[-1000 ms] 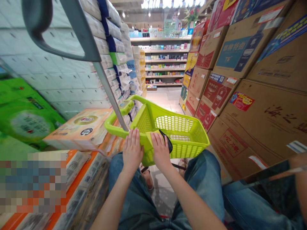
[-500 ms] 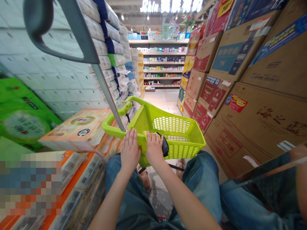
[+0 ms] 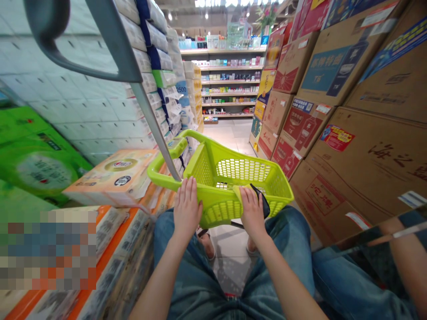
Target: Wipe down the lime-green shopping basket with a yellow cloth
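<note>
A lime-green plastic shopping basket (image 3: 220, 213) hangs in front of my legs, its mesh walls showing an almost bare inside. My left hand (image 3: 187, 206) rests over the basket's near rim, fingers pointing forward. On the same rim further right, my right hand (image 3: 252, 211) presses on a yellow-green flap (image 3: 237, 193). A black pouch-like item (image 3: 262, 202) sticks out beside that hand's fingers, partly hidden by them. Its exact kind is hard to tell.
Stacked tissue packs (image 3: 156, 89) and boxed goods (image 3: 111, 178) line the left, with a grey metal handle (image 3: 113, 49) overhead. Large cardboard cartons (image 3: 367, 164) wall the right. Shelves (image 3: 230, 84) stand at the aisle's end. A bare forearm (image 3: 408, 253) shows at lower right.
My right hand has slid rightward along the rim, taking the black item and flap with it. The basket has turned slightly and shifted right.
</note>
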A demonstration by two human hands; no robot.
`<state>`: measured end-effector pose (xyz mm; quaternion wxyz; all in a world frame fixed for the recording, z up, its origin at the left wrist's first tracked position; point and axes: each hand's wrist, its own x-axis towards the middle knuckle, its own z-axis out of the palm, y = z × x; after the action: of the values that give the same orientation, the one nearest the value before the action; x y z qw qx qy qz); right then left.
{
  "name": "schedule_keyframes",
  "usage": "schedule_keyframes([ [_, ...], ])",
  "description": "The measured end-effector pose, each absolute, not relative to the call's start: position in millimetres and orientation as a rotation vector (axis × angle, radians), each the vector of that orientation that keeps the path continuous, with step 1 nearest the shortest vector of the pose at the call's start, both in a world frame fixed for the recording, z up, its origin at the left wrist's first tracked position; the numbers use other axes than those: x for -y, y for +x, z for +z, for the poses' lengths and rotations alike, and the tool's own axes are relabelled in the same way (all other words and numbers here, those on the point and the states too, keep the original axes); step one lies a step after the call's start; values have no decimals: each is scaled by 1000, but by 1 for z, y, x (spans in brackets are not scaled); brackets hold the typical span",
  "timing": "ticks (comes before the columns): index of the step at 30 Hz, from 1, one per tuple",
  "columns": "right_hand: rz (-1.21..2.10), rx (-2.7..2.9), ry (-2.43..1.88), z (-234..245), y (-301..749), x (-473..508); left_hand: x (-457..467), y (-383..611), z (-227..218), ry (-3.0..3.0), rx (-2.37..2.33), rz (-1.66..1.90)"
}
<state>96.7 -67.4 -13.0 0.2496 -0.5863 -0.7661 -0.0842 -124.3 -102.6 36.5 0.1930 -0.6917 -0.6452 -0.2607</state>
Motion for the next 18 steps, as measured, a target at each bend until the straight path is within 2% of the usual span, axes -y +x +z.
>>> schedule_keyframes([
  [6,-126,2016,-1696,5,57,69,100,-126,35,-1946,1818,-752],
  [12,88,2127,-1438,50,-30,75,97,-128,36,-1920,1826,-733],
  [18,26,2200,-1336,36,-5,69,97,-131,36,-1948,1800,-729],
])
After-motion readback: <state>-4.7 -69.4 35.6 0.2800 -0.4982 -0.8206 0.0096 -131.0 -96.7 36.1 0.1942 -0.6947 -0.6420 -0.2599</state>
